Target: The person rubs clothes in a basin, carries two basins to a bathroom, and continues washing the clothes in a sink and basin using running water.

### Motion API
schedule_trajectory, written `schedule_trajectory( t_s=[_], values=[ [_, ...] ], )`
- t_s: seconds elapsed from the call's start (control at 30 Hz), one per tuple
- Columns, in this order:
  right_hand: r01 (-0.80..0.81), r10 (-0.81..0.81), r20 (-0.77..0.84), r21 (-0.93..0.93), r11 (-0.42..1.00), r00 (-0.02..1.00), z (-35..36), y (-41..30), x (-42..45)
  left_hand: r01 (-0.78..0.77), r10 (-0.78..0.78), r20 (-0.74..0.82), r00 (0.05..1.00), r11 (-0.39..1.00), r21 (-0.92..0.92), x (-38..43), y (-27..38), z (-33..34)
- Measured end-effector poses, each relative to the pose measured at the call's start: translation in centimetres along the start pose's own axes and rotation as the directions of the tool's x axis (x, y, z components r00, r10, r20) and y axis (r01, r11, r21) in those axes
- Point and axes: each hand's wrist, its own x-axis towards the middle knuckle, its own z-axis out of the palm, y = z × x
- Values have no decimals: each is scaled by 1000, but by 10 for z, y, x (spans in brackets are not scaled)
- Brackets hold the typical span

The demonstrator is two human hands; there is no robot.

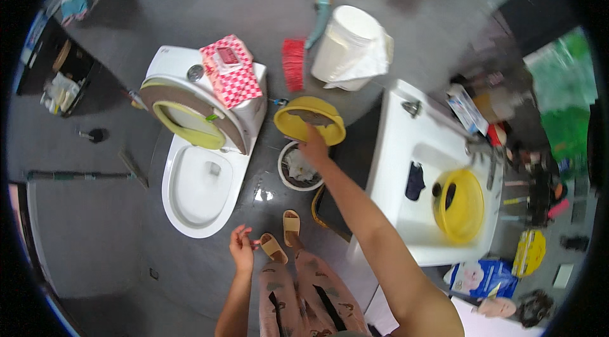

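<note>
My right hand (315, 150) grips the near rim of a yellow plastic basin (335, 133). The basin is held above and just behind a round waste bin (284, 177) with crumpled white paper in it. A greyish patch shows inside the basin; I cannot tell what it is. Nothing is in my left hand (241, 249), which hangs with fingers apart near the front of a white toilet (192, 227). The toilet's lid and padded seat (188, 125) are raised against the tank.
A red-and-white checked packet (233, 73) lies on the tank. Behind the basin are a red-bristled brush (293, 64) and a white bucket (345, 46). On the right, a white sink (395, 146) holds another yellow basin (459, 227) and a dark cloth (415, 181).
</note>
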Motion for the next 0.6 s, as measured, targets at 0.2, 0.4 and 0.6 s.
schedule_trajectory(
  t_s=[0.2,0.4,0.6],
  values=[
    [182,-93,-266,334,925,959,-76,-56,-128,5,-6,174,985,1000,6,-22,35,48],
    [-98,341,-383,530,842,858,-179,24,-252,-176,136,365,921,981,78,-77,66,124],
    [-224,526,-514,537,814,678,-271,176,-334,-250,181,567,803,967,45,-147,60,240]
  ],
)
